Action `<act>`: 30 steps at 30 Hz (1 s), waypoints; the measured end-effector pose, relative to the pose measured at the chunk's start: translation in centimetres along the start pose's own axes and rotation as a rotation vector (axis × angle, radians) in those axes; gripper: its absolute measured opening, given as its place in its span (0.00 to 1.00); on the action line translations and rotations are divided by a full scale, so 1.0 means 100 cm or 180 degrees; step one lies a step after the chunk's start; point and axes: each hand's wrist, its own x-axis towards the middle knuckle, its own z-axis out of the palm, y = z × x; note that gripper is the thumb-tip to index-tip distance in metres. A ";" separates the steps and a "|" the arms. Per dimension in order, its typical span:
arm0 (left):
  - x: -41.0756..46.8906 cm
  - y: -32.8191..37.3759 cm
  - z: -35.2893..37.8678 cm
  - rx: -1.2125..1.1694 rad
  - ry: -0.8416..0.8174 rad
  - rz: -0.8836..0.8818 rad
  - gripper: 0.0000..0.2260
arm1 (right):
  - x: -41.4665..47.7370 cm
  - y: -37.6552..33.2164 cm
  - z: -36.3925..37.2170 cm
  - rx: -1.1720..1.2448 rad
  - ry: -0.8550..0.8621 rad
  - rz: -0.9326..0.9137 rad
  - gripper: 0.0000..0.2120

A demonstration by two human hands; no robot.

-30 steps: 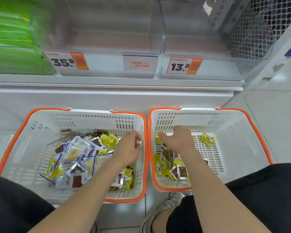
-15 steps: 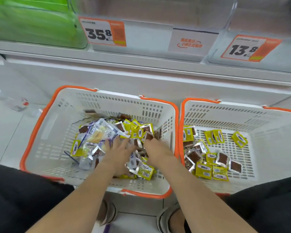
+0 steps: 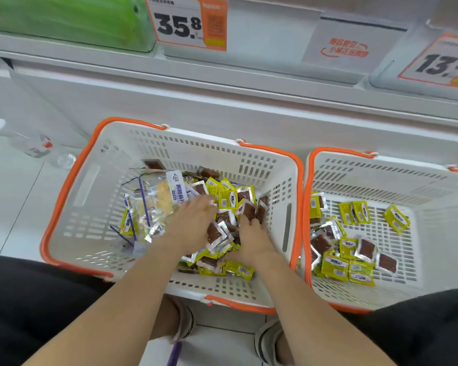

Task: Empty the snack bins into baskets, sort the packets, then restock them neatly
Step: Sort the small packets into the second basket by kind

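The left white basket with an orange rim (image 3: 72, 186) holds a mixed pile: yellow packets (image 3: 229, 199), brown clear-wrapped packets (image 3: 214, 233) and larger pale blue-printed packets (image 3: 167, 196). My left hand (image 3: 193, 225) lies on the pile's middle with its fingers stretched forward. Just to its right, my right hand (image 3: 251, 233) digs in, its fingers curled round brown packets (image 3: 249, 211) near the basket's right wall. The right basket (image 3: 306, 207) holds only yellow and brown packets (image 3: 354, 249), scattered across its floor.
A white shelf front (image 3: 222, 83) runs above the baskets with price tags 35.8 (image 3: 188, 22) and 13.8 (image 3: 439, 64). A green bin (image 3: 72, 19) stands at the upper left. A water bottle (image 3: 29, 143) lies on the floor to the left. My knees and shoes border the baskets.
My right hand left the right basket and went into the left one beside my left hand. Both hands have since pushed deeper into the pile, and the view has dropped closer.
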 end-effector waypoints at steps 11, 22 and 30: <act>0.020 0.003 0.007 -0.0472 -0.0632 0.0120 0.43 | -0.003 -0.001 0.011 -0.0507 -0.0111 -0.0104 0.48; 0.023 0.020 -0.010 0.0364 -0.1065 0.0573 0.39 | -0.014 -0.007 0.025 0.0310 -0.0234 -0.0111 0.33; -0.001 0.003 -0.012 -0.0027 -0.1113 0.0224 0.31 | -0.038 -0.025 0.020 -0.0028 -0.0467 -0.0233 0.13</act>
